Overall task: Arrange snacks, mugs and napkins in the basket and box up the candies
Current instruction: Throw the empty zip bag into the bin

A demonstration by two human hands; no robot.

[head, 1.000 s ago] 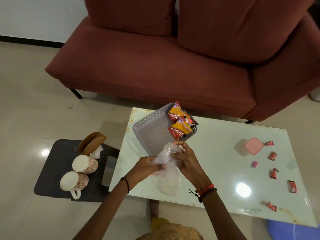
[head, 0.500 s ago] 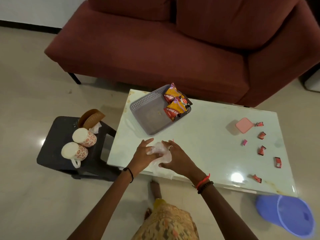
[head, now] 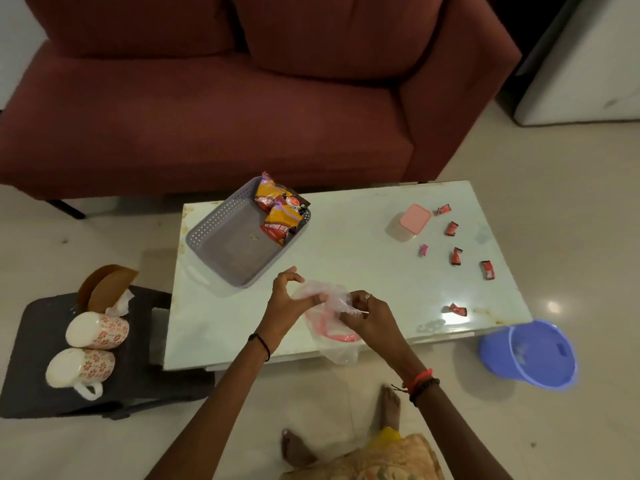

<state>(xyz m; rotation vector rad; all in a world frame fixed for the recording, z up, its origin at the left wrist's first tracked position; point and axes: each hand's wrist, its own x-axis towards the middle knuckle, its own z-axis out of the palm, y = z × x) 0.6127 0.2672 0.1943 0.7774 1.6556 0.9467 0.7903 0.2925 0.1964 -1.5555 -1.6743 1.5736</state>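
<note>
The plastic bag [head: 330, 318] lies crumpled at the surface's [head: 363, 258] near edge, pinched by your left hand [head: 285, 299] and right hand [head: 365, 315] fingers, so fold it flat before fetching mugs [head: 88, 348].

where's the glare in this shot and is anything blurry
Head view: a bright lamp reflection sits on the glossy table near the front-right candy, a second one on the floor beyond; the sofa looks soft and dim; wide-angle bending shows at the edges.

Maroon sofa [head: 207, 116], glossy tiled floor [head: 554, 209]
</note>
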